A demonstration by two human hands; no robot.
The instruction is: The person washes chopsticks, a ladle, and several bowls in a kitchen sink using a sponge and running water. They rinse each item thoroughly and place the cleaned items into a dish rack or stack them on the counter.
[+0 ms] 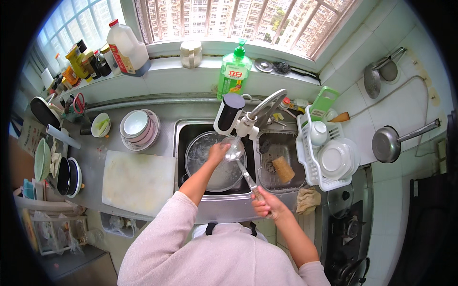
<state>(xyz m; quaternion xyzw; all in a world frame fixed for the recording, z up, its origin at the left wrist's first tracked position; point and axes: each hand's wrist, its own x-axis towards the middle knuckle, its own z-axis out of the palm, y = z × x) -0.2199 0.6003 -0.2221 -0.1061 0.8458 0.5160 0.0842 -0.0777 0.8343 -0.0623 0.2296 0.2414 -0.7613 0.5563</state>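
Note:
My right hand (pixel 264 203) grips the handle of a metal ladle (pixel 247 176) in front of the sink's edge. At the ladle's other end, my left hand (pixel 217 153) holds the rim of its bowl, its fingertips partly hidden there. The bowl is under the faucet (pixel 247 125), where water seems to run onto it. Below it, a large round metal pot (pixel 200 171) holding cloudy water stands in the left sink basin (pixel 180 143). A filter unit (pixel 229 113) on the faucet covers part of the pot's far side.
Right basin: a brown scrubbing pad (pixel 283 169) on a wire rack (pixel 264 175). Beyond it stands a white dish rack (pixel 304 161) with dishes. Left: a white cutting board (pixel 137 182) and stacked bowls (pixel 136 123). Behind: a green dish soap bottle (pixel 234 73). A cloth (pixel 308 201) hangs at the front edge.

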